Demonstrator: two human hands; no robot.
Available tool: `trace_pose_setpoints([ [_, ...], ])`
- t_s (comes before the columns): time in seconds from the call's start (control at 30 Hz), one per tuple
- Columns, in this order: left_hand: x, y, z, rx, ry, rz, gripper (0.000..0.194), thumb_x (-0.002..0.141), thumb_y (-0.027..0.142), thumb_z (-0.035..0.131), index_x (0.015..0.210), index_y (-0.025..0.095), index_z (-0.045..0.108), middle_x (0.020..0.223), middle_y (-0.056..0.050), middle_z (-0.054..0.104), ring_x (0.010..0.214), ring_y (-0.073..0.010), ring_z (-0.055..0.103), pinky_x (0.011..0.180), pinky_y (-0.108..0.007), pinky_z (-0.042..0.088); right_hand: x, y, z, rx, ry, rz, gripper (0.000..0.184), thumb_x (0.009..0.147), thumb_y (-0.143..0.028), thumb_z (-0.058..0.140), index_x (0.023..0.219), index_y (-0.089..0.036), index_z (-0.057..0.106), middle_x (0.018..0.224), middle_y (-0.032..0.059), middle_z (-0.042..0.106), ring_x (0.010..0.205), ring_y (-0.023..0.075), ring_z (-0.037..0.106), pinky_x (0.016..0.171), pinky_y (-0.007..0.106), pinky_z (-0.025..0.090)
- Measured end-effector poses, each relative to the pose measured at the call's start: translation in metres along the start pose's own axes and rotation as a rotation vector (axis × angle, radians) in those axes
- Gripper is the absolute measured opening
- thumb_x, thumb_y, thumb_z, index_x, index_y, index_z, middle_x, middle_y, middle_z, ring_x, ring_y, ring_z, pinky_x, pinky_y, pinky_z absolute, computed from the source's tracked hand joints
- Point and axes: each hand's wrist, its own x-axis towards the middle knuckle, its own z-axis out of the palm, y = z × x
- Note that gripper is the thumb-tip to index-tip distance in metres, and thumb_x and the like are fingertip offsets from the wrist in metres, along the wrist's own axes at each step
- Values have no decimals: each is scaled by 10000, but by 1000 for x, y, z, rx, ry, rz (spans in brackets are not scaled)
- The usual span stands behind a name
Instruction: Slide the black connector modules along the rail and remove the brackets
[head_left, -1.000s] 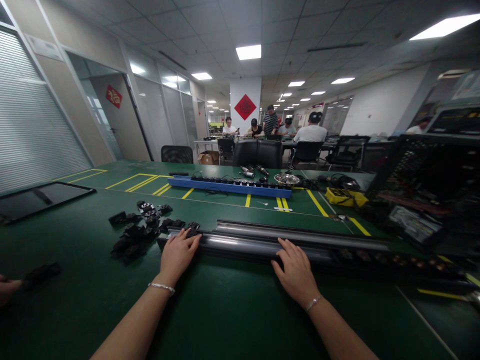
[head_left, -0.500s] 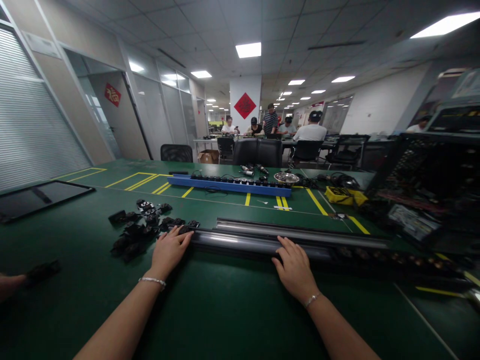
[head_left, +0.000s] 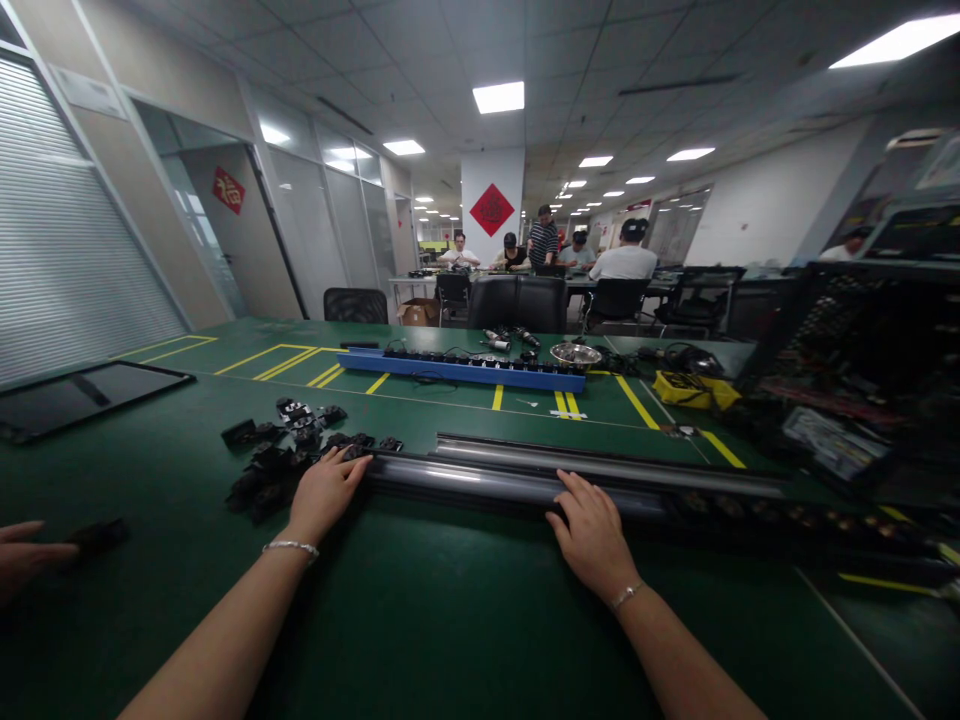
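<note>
My left hand [head_left: 324,491] lies flat on the green table [head_left: 420,610] with its fingers stretched out, the tips touching the left end of a long dark metal rail [head_left: 480,482]. My right hand [head_left: 592,535] rests palm down on the same rail near its middle, fingers spread. A heap of small black plastic parts [head_left: 285,455] sits just left of my left hand. The rail's right stretch carries a row of black sockets [head_left: 787,518].
Another person's hand [head_left: 22,555] reaches in at the left edge beside a black part [head_left: 97,535]. A second rail [head_left: 600,462], a blue strip [head_left: 461,370], a metal bowl [head_left: 574,353], a yellow bag [head_left: 686,390] and black crates [head_left: 862,370] lie beyond. Several people sit at a far table.
My left hand has slid leftward along the rail to its end, toward the heap of black parts. The right hand has stayed on the rail. The other person's hand has come further in.
</note>
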Motion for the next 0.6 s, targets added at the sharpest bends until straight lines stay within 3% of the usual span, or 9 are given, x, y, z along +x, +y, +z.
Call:
trace_pose_setpoints([
  [0.1, 3, -4, 1, -15, -15, 1, 423, 891, 362, 293, 1154, 291, 617, 1178, -11, 632, 1252, -229, 424, 1033, -361, 335, 1, 0, -1, -4, 5, 0, 147, 838, -284, 452, 854, -203, 574, 1303, 85, 519, 1230, 237, 425, 1016, 443, 286],
  [0.33, 5, -10, 0, -47, -33, -32, 434, 889, 359, 280, 1140, 291, 627, 1152, -28, 644, 1213, -228, 463, 931, -316, 415, 2, 1, 0, 12, 17, -7, 150, 832, -271, 447, 849, -201, 579, 1293, 92, 527, 1219, 227, 437, 1015, 437, 296],
  [0.47, 8, -20, 2, -77, -54, -102, 433, 884, 384, 278, 1139, 318, 622, 1224, -8, 602, 1053, -212, 583, 817, -275, 457, 3, 2, 1, 18, 20, -9, 167, 837, -276, 434, 869, -204, 582, 1296, 90, 524, 1223, 226, 434, 1018, 440, 295],
  [0.6, 13, -31, 0, 16, -94, -57, 436, 867, 297, 285, 1147, 303, 619, 1189, 2, 625, 1026, -200, 594, 806, -248, 449, 3, 2, 1, 10, 13, -5, 168, 839, -278, 439, 873, -200, 583, 1293, 89, 527, 1220, 226, 435, 1021, 436, 290],
])
